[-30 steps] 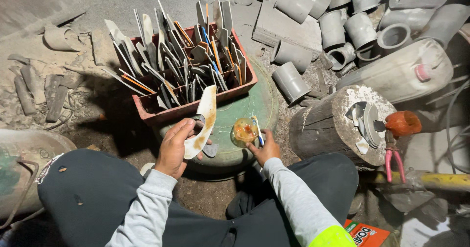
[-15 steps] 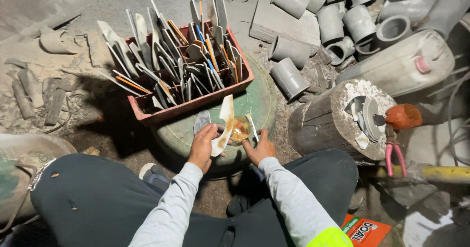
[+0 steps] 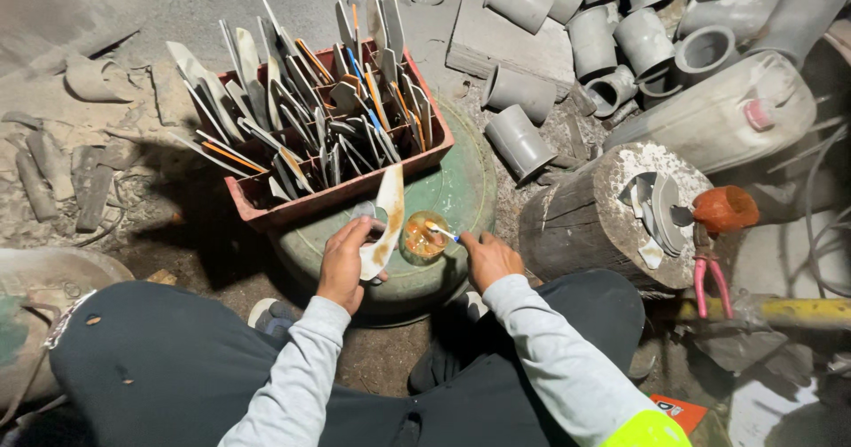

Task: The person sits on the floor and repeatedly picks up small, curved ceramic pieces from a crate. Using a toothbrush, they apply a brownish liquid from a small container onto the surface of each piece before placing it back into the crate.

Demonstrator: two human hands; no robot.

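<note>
My left hand (image 3: 344,265) grips a curved white blade-shaped piece (image 3: 386,219) smeared with orange-brown, held upright over a round green lid (image 3: 461,190). Just to its right stands a small clear cup (image 3: 422,239) holding orange liquid. My right hand (image 3: 490,259) holds a thin brush (image 3: 441,231) whose tip reaches into the cup. A red crate (image 3: 355,185) packed with several similar grey and white blades stands on the lid, just beyond both hands.
A wooden stump (image 3: 576,225) at the right carries a few blades and an orange cup (image 3: 725,209); red-handled pliers (image 3: 710,274) hang beside it. Grey pipe fittings (image 3: 612,35) and a white jerrycan (image 3: 722,114) lie behind. My dark-trousered legs fill the foreground.
My left hand has moved right with the white piece, bringing it upright beside the cup. My right hand has stayed at the cup with the brush.
</note>
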